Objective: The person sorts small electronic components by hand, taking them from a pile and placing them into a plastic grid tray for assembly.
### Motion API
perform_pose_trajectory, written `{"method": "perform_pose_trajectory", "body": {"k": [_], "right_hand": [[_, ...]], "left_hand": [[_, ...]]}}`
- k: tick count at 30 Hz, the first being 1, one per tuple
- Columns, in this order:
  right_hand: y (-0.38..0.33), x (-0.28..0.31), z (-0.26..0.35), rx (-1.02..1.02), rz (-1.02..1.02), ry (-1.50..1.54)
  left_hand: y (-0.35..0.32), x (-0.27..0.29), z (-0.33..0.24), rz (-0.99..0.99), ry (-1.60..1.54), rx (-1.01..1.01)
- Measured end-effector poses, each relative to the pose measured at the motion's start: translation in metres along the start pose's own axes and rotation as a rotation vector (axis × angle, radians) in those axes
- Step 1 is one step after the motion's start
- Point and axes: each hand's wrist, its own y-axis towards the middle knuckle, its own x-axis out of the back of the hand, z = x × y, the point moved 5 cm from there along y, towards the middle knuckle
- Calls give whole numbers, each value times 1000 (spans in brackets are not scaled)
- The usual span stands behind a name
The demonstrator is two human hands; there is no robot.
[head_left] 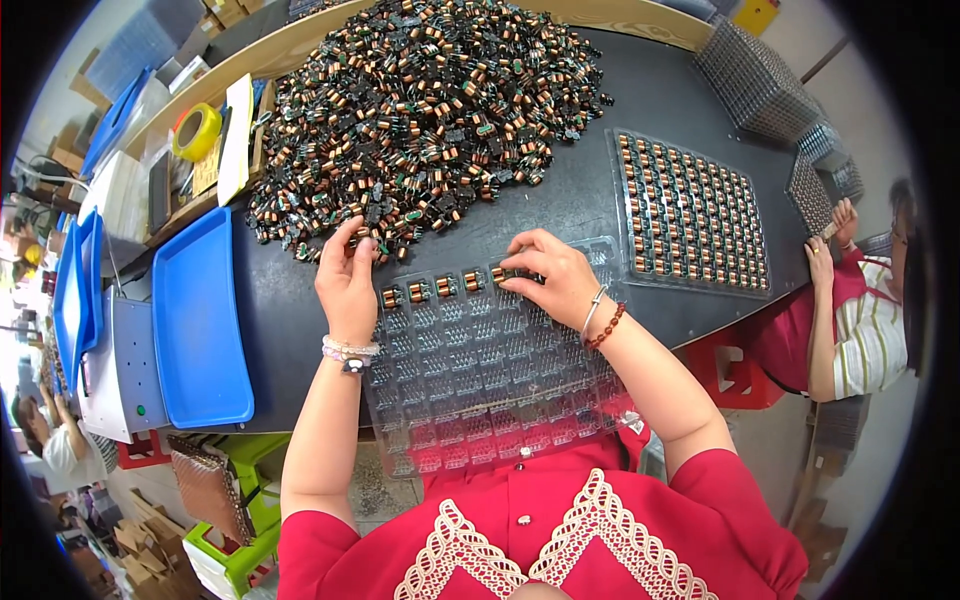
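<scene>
A clear plastic tray (470, 370) with rows of moulded pockets lies in front of me, its near end over the table edge. Along its far row sit several small copper-wound coil components (446, 286). My right hand (552, 275) pinches another such component at the right end of that filled stretch, its fingertips at the pocket. At the near edge of a big heap of loose coil components (420, 120) is my left hand (347, 285). Its thumb and forefinger are drawn together by the loose parts; what lies between them is hidden.
A filled tray of coils (690, 215) lies to the right, with stacked trays (755, 80) behind it. On the left are a blue tray (203, 320) and yellow tape (197, 132) in a wooden box. A co-worker's hands (835, 235) are at the far right.
</scene>
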Motion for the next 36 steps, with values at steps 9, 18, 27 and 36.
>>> {"method": "perform_pose_trajectory", "body": {"k": [9,18,27,36], "right_hand": [[65,-3,-26,24,-238,-306],[65,-12,-19,32,-127,-466],[60,-13,-21,-159,-51,-180],[61,-19,-37,-245,-118,-15]], "left_hand": [[-2,4,2,21,-222,183],[-48,56,-41,106,480,-115],[-73,44,-50,296,801,-518],[-68,47,-44,353,767,-471]]}}
